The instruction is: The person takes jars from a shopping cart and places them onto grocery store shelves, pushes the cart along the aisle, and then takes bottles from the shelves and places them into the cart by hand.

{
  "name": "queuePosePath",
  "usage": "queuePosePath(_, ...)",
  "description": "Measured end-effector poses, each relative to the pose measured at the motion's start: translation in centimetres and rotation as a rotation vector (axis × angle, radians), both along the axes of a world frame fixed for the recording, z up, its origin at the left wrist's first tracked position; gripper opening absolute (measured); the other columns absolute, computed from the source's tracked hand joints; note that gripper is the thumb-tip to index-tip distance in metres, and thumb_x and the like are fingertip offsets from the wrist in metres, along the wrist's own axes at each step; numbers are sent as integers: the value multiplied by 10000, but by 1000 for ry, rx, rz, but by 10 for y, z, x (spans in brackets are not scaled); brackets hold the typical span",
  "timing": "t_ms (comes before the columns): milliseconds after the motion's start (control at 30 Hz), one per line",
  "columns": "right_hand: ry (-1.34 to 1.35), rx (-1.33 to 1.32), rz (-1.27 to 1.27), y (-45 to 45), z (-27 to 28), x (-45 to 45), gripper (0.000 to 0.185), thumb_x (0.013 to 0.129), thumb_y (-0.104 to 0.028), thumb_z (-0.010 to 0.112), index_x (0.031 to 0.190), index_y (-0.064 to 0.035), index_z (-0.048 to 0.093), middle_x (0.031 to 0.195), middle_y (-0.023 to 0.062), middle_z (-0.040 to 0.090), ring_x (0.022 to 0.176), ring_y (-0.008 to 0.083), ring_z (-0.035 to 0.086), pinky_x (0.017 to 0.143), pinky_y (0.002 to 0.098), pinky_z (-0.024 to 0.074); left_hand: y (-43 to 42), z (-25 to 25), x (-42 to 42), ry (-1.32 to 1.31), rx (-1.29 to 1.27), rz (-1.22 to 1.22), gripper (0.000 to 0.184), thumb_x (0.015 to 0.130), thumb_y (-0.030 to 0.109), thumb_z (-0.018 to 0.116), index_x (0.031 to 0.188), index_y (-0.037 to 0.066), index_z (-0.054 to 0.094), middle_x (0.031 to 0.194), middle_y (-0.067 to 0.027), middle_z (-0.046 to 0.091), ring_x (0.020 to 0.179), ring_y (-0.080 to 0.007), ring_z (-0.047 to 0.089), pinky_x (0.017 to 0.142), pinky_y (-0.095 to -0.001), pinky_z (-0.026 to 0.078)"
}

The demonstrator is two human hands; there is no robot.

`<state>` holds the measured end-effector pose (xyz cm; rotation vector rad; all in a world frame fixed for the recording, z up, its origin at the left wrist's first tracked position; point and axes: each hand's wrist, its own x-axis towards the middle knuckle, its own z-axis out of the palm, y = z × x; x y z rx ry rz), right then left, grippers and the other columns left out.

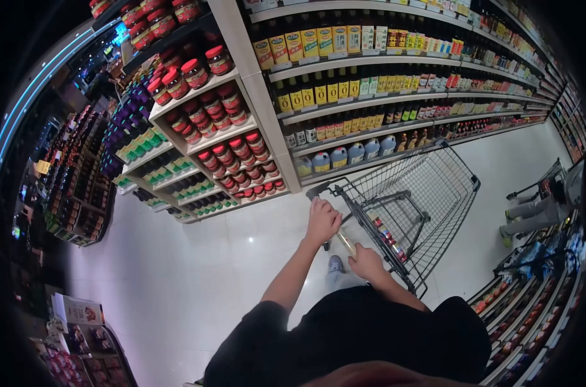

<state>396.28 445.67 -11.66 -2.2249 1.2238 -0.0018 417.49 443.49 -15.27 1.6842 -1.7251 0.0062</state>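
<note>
My left hand [323, 221] is closed around the left end of the shopping cart's handle [346, 243]. Farther along the same bar, my right hand [368, 263] is wrapped round it too. Ahead of both hands stands the wire shopping cart [435, 187], dark grey. Its basket shows bare mesh, with the floor visible through it. Near the handle, a strip with colourful pictures [388, 237] runs across the cart's near end. One grey shoe [335, 263] of mine shows on the floor below the handle.
Long shelves of bottles [332, 89] curve along the far side. A shelf end with red-lidded jars [232, 106] stands ahead left. At right, another person's legs [532, 216] are beside a second cart [538, 184]. Pale tiled floor [228, 271] spreads left; more shelves [532, 316] are lower right.
</note>
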Motion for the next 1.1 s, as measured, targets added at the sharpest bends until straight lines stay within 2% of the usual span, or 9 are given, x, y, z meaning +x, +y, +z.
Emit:
queuePosePath(333,-45,102,-110,-100,-10,134,394,831,-241,647,1068,32,490,818,321,645,811,505,638,746,559,505,-107,6,101,51,182,-147,221,856,280,644,760,102,734,880,-55,603,1144,-268,496,1145,-602,208)
queuePosePath(467,-109,48,-164,-126,-24,171,410,815,-219,642,1101,20,472,849,307,655,841,519,628,764,555,500,-141,6,152,44,199,-294,232,872,325,639,846,115,734,968,-54,606,1218,-267,464,1143,-634,170)
queuePosePath(533,4,59,-221,-133,-35,181,404,805,-212,640,1114,-4,481,861,299,658,856,513,629,772,560,499,-134,0,175,35,259,-390,245,878,346,635,905,124,735,998,-52,605,1240,-266,454,1144,-642,155)
queuePosePath(633,236,0,-480,-96,3,209,363,800,-232,658,1087,-52,527,853,269,671,846,469,652,754,567,496,-129,-7,211,63,80,-619,281,875,390,640,1015,154,700,1013,-32,593,1205,-262,466,1137,-634,154)
queuePosePath(733,338,-98,-686,-71,2,213,330,795,-258,675,1047,-77,563,826,227,683,819,431,669,724,553,504,-150,-6,229,-8,-77,-669,344,859,467,650,1049,181,679,1028,-31,599,1186,-259,485,1114,-629,189)
queuePosePath(800,401,-167,-794,-56,0,206,311,790,-272,684,1018,-86,583,806,205,687,796,413,676,703,542,510,-168,4,245,-96,94,-810,382,835,515,662,1031,187,673,1058,-34,602,1168,-255,504,1077,-612,247)
queuePosePath(900,403,-333,-845,-62,-10,212,210,770,-298,690,846,-107,647,732,152,675,687,362,669,618,501,515,-207,24,256,-279,365,-885,451,855,591,592,872,156,709,878,-61,674,992,-257,620,908,-466,395)
queuePosePath(1000,404,-440,-885,-78,-27,220,180,741,-276,680,793,-113,624,693,107,658,634,320,663,565,465,512,-241,13,254,-359,349,-823,507,874,590,555,824,112,716,757,-117,699,750,-305,675,769,-476,440)
queuePosePath(1100,350,-501,-827,-97,-22,230,218,738,-320,689,793,-122,615,712,76,650,650,285,667,567,450,522,-280,31,246,-347,496,-757,547,876,601,543,789,88,713,744,-149,698,758,-336,690,745,-498,496)
